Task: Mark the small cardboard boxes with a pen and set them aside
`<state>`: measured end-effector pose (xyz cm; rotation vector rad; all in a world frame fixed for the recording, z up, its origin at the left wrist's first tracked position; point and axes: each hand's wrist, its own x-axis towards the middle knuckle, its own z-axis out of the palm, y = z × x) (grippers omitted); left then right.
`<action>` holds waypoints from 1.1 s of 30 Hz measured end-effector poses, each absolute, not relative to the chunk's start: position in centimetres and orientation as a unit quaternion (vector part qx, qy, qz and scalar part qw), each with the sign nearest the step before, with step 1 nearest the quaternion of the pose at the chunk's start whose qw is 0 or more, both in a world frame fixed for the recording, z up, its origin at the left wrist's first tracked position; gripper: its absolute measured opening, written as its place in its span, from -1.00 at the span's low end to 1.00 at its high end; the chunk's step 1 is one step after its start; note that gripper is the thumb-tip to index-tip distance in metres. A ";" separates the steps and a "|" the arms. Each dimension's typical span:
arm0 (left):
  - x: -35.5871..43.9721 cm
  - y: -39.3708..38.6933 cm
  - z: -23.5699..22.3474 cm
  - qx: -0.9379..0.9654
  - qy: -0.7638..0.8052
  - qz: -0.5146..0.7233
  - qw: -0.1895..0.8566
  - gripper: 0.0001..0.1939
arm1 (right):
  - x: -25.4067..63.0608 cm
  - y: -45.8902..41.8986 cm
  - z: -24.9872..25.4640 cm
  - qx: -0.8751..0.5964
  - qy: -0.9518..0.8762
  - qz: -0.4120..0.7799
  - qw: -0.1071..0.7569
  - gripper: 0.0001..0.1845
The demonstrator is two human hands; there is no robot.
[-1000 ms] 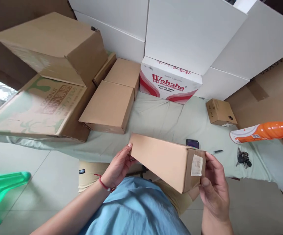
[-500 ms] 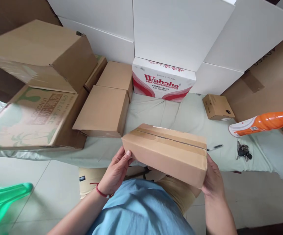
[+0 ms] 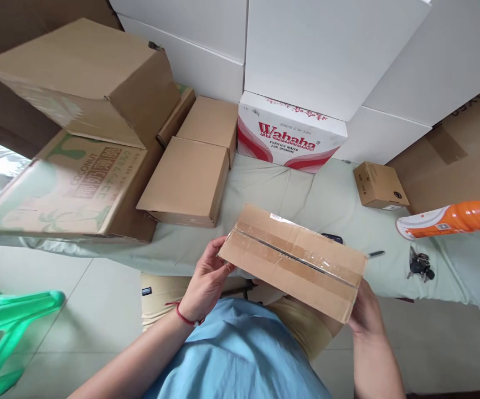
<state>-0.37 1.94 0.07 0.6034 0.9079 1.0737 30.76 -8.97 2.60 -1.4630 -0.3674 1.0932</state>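
From my remote seat I see the taped carton (image 3: 292, 263) held up in front of the body, over the near edge of the bench cover (image 3: 281, 191), tilted so its seamed face shows and its right end sits lower and nearer. The left hand (image 3: 205, 284) pinches the left end, thumb at the near corner and fingers curled around the far side; the right hand (image 3: 365, 313) holds the right end, but the carton hides most of its fingers, so I cannot tell how firmly they press. My main worry is a slip: with only the two ends gripped and the long middle unsupported, a loosened right palm could let the low end swing down toward the lap or the floor (image 3: 111, 332). The seam worries me too; a dark line runs between the tape bands, and if the tape is weak, squeezing the ends could make the flaps bow, though I cannot see whether it is sealed. Just past the far edge lies a dark flat object (image 3: 334, 238), partly hidden and perhaps a phone; lowering the carton blindly there could land on it. The pen (image 3: 376, 254) lies near the right corner with the keys (image 3: 420, 266) farther right, so a rightward sweep might knock either one. On the left, the closed brown box (image 3: 185, 176) could catch a corner if the carton swings that way.
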 end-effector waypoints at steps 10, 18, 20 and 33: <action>0.0 1.5 0.3 0.297 0.408 0.507 0.699 -0.50 | 29.8 -9.7 1.4 -0.607 -0.114 0.453 0.643 -0.18; -0.6 0.8 1.4 0.367 0.328 0.475 0.729 -0.40 | 30.9 -10.7 0.8 -0.614 -0.154 0.452 0.629 -0.24; -0.5 0.7 1.9 0.390 0.336 0.483 0.708 -0.44 | 31.1 -10.6 0.5 -0.621 -0.147 0.444 0.629 -0.28; -0.3 2.3 0.5 0.311 0.424 0.475 0.706 -0.51 | 29.6 -9.5 2.6 -0.592 -0.245 0.484 0.596 -0.13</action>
